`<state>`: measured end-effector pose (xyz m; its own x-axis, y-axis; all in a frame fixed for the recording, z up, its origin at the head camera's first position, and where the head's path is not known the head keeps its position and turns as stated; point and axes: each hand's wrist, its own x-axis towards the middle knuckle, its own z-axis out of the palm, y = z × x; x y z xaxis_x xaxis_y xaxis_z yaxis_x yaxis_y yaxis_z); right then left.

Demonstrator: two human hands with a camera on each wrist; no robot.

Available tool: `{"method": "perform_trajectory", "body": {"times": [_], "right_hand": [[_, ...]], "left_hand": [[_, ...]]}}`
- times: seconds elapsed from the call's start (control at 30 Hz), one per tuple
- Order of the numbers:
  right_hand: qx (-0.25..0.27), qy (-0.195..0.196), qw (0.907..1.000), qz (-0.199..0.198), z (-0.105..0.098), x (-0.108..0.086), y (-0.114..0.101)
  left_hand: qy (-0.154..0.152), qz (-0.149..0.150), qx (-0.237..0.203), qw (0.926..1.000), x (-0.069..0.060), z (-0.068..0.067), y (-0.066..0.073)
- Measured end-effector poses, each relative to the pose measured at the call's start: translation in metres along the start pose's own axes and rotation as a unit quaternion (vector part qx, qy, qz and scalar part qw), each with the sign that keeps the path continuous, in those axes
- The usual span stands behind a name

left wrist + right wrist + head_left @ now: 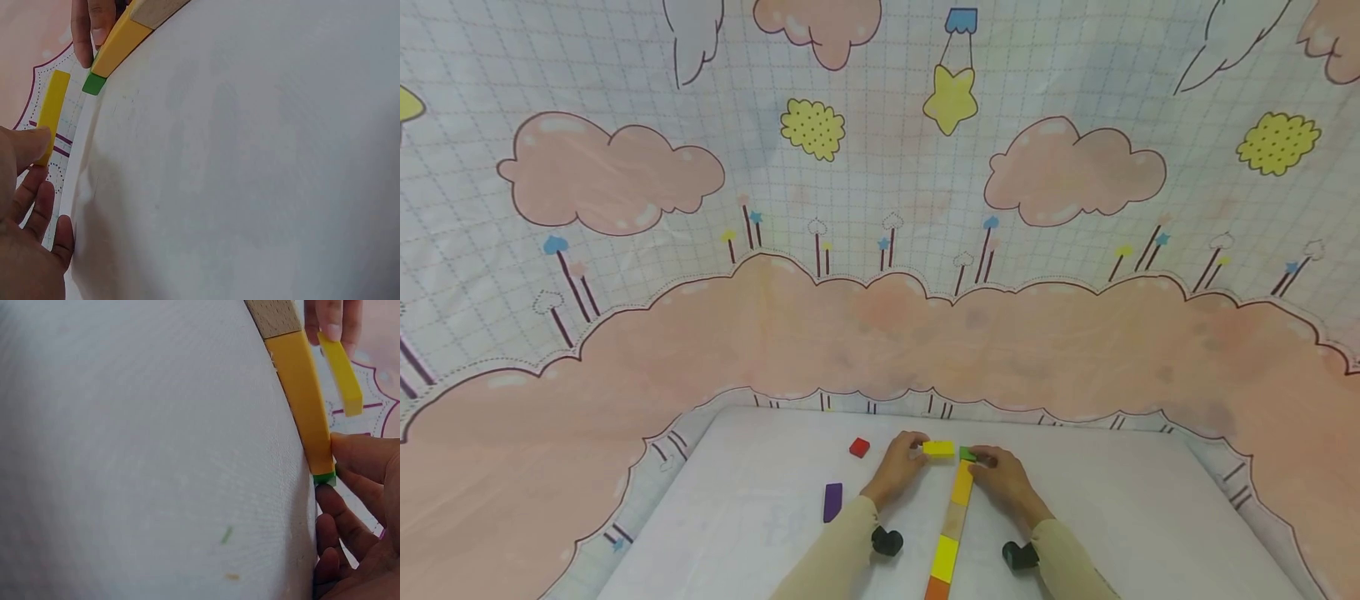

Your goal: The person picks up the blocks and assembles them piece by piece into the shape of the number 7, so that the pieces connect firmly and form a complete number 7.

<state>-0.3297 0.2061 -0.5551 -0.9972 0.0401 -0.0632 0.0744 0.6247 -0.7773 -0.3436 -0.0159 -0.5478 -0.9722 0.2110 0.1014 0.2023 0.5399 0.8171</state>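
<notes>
My left hand (898, 468) pinches one end of a yellow block (938, 449), which points toward the row of blocks without touching it. In the left wrist view the thumb lies on that yellow block (54, 112). My right hand (1006, 480) is at the far end of the row, its fingers around a small green block (967, 454) and the end of the orange-yellow block (962, 483). In the right wrist view the thumb touches the orange-yellow block (303, 403), with a fingertip at the green block (324, 479). Fingers hide part of the green block.
The row continues toward the near edge with a wooden block (954, 520), a yellow block (945, 558) and an orange block (937, 588). A red block (860, 447) and a purple block (832, 502) lie left on the white table (760, 500). A patterned cloth hangs behind.
</notes>
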Motion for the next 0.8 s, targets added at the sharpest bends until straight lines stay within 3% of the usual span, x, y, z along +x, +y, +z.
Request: {"method": "perform_trajectory", "body": {"times": [0.8], "right_hand": [[-0.002, 0.004, 1.0000, -0.006, -0.001, 0.000, -0.001]], "left_hand": [[0.023, 0.004, 0.036, 0.9991, 0.008, 0.015, 0.000]]}}
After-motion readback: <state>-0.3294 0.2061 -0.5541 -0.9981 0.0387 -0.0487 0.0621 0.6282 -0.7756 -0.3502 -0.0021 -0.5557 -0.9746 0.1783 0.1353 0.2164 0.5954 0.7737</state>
